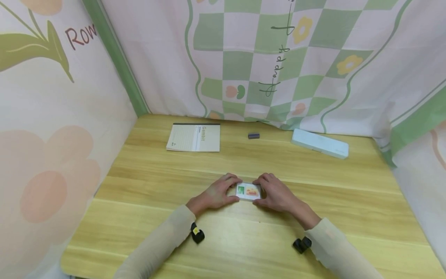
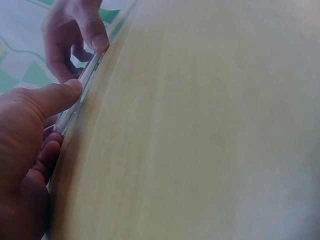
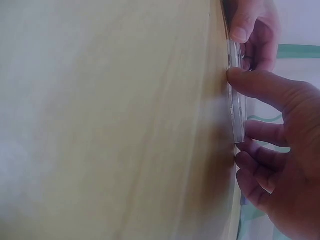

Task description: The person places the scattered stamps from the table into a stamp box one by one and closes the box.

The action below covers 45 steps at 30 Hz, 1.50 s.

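Note:
A small flat clear plastic case (image 1: 248,192) lies at the front middle of the table, a green picture and an orange one showing on its white face. My left hand (image 1: 220,192) grips its left end, thumb at the near corner and fingers at the far one. On the opposite end, my right hand (image 1: 277,194) holds it the same way. Seen edge-on in the left wrist view, the case (image 2: 75,107) is thin and transparent, close over the wood. The right wrist view shows its layered clear edge (image 3: 237,112) between the two hands.
A notebook (image 1: 195,137) lies at the back left of the wooden table (image 1: 139,186). Near the back middle is a small dark block (image 1: 253,135), and a pale blue pencil case (image 1: 320,143) sits at the back right. Patterned curtains (image 1: 240,66) hang around the table.

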Each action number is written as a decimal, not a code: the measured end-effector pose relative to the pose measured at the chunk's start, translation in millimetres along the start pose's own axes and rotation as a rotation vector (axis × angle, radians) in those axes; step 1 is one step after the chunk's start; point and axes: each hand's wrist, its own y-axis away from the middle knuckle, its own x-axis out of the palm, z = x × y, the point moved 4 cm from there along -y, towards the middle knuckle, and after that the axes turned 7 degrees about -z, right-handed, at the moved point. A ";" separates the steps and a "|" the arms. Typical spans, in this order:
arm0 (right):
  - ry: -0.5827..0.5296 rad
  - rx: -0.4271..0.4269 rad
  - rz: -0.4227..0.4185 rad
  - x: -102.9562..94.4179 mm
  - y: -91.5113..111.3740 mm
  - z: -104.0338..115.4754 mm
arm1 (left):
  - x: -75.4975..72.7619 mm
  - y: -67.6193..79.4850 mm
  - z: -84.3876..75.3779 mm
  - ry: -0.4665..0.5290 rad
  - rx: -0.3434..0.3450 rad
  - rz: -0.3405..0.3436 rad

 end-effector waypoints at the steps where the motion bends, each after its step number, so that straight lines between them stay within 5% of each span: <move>1: 0.001 -0.001 0.000 0.0 0.0 0.0 | -0.1 -0.1 0.1 0.001 -0.002 0.002; 45: -0.004 -0.014 0.020 -1.3 -0.1 1.7 | 1.5 -0.9 1.7 -0.007 0.002 0.007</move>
